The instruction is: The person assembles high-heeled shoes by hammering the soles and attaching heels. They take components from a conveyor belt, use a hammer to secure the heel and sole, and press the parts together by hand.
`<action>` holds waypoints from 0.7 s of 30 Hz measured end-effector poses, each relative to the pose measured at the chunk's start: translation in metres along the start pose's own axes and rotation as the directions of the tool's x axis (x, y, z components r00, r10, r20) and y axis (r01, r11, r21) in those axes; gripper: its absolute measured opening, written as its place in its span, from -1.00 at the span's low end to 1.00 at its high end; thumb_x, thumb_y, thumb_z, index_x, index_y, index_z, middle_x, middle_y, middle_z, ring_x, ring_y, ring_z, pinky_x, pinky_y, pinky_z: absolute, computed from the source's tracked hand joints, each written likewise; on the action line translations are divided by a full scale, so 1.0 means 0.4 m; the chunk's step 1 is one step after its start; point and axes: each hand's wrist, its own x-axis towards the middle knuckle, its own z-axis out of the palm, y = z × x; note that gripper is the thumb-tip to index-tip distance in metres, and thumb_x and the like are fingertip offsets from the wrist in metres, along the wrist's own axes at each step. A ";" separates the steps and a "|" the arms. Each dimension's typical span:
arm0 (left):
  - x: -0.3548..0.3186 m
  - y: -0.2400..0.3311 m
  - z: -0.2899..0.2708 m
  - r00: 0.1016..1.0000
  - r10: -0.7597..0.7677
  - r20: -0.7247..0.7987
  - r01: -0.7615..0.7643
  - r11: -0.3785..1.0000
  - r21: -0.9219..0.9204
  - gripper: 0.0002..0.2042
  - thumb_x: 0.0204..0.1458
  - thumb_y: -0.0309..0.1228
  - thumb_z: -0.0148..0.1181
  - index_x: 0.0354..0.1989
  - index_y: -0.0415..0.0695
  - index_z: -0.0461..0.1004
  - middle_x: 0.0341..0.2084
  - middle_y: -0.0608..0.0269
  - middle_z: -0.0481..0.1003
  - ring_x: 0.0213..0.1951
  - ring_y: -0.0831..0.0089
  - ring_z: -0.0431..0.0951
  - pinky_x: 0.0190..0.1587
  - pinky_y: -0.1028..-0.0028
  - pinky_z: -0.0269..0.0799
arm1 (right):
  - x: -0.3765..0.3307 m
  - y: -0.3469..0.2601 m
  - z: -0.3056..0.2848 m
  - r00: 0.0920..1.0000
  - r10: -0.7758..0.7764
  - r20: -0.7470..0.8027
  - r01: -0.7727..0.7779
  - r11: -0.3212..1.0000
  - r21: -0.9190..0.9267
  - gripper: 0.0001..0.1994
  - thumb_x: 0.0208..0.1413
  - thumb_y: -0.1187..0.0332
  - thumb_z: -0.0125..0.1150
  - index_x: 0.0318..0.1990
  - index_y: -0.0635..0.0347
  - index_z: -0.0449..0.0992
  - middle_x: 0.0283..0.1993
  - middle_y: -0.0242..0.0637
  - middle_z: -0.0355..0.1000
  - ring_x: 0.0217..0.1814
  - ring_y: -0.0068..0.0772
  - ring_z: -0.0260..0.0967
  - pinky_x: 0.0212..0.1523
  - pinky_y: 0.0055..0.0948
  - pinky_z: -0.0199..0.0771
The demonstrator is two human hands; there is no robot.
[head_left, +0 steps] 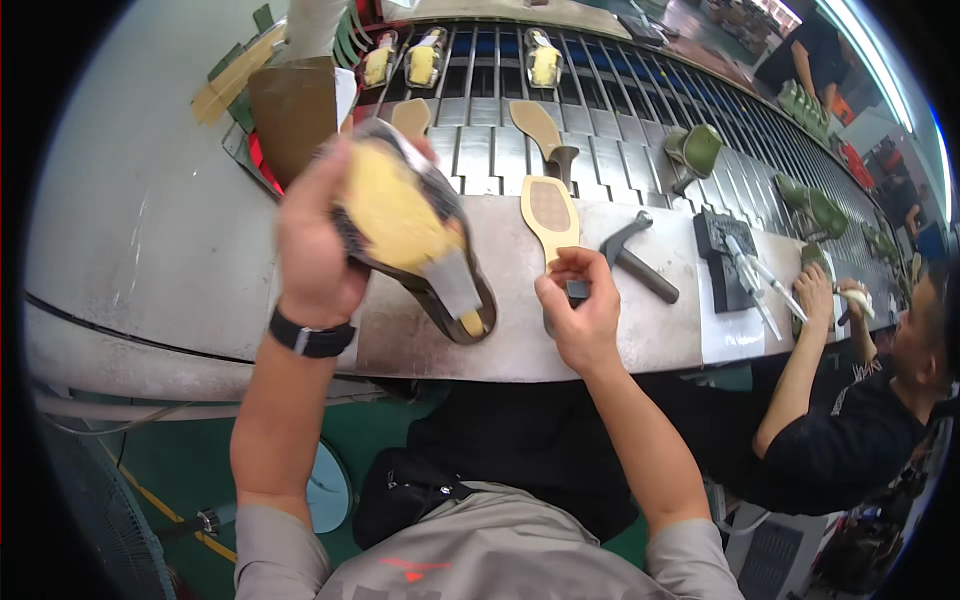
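Note:
My left hand (312, 240) grips a high-heeled shoe on a yellow last (405, 225), wrapped in clear film, sole side up and tilted over the bench. A black band sits on that wrist. My right hand (580, 305) pinches the heel of a tan shoe sole (549, 210) that lies flat on the grey bench (160, 230). A hammer (632, 255) rests just right of the sole.
A slatted conveyor (600, 120) runs behind the bench with more tan soles, green shoes and yellow lasts on it. A black block with white tools (735, 265) lies to the right. A person in black (850, 400) works at my right. A fan (90, 510) stands lower left.

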 end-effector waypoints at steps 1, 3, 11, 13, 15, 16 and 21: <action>0.004 -0.022 -0.015 0.997 -0.070 -0.013 0.070 0.996 0.047 -0.51 0.48 -0.15 -0.01 0.15 -0.45 0.49 0.05 -0.10 0.63 0.02 0.18 0.70 0.12 0.19 0.66 | -0.004 0.003 -0.029 1.000 -0.008 0.015 0.008 1.000 0.010 -0.68 0.14 0.34 0.48 -0.05 0.33 0.57 0.02 -0.08 0.52 0.06 -0.25 0.52 0.14 -0.28 0.50; 0.031 -0.047 0.007 0.993 -0.095 0.066 0.098 0.995 -0.032 -0.50 0.48 -0.12 0.00 0.15 -0.45 0.49 0.05 -0.09 0.63 0.02 0.17 0.70 0.12 0.19 0.66 | -0.015 0.015 -0.081 0.955 -0.284 0.085 0.289 0.827 -0.482 -0.70 0.14 0.36 0.46 -0.05 0.32 0.59 0.24 0.15 0.44 0.25 0.04 0.49 0.26 -0.10 0.49; 0.022 -0.048 -0.042 0.992 -0.094 0.084 0.101 0.992 -0.082 -0.47 0.47 -0.05 0.00 0.17 -0.40 0.46 0.07 -0.11 0.59 0.03 0.14 0.68 0.11 0.11 0.67 | -0.268 -0.062 -0.200 0.959 0.284 0.007 -0.283 0.955 0.092 -0.82 0.27 0.49 0.29 -0.05 0.41 0.55 0.61 0.23 0.12 0.52 -0.13 0.30 0.39 -0.21 0.33; 0.022 -0.054 -0.028 0.993 -0.099 0.068 0.108 0.984 -0.143 -0.45 0.45 -0.01 0.01 0.16 -0.38 0.46 0.07 -0.18 0.59 0.06 0.08 0.67 0.12 0.06 0.66 | -0.380 -0.015 -0.229 0.999 -0.039 -0.001 0.039 0.995 0.088 -0.61 0.28 0.27 0.31 0.09 0.43 0.51 0.61 0.29 0.08 0.44 -0.04 0.41 0.30 -0.21 0.47; 0.017 -0.057 -0.035 0.991 -0.112 0.070 0.121 0.980 -0.157 -0.42 0.44 0.02 -0.01 0.20 -0.37 0.44 0.09 -0.24 0.57 0.10 0.03 0.65 0.13 0.04 0.65 | -0.458 -0.043 -0.194 0.947 0.316 -0.054 -0.203 0.724 0.659 -0.36 0.34 0.10 0.19 0.36 0.50 0.29 0.51 0.34 0.20 0.22 0.19 0.59 0.07 -0.11 0.75; 0.013 -0.056 -0.033 0.988 -0.119 0.096 0.134 0.976 -0.171 -0.41 0.44 0.02 -0.03 0.20 -0.37 0.44 0.10 -0.25 0.57 0.12 0.02 0.65 0.13 0.04 0.65 | -0.456 -0.014 -0.204 0.913 0.391 0.115 -0.357 0.633 0.687 -0.38 0.37 0.12 0.19 0.36 0.49 0.29 0.45 0.38 0.27 0.22 0.18 0.59 0.06 -0.08 0.76; -0.012 -0.073 0.041 0.956 -0.172 0.239 0.190 0.981 -0.052 -0.41 0.46 0.00 -0.07 0.20 -0.42 0.46 0.13 -0.26 0.58 0.12 0.06 0.66 0.13 0.08 0.66 | -0.325 -0.022 -0.164 0.762 0.523 0.383 -0.646 0.572 0.506 -0.73 0.38 0.44 0.19 0.10 0.49 0.50 -0.12 0.07 0.66 -0.14 -0.05 0.70 -0.12 -0.08 0.80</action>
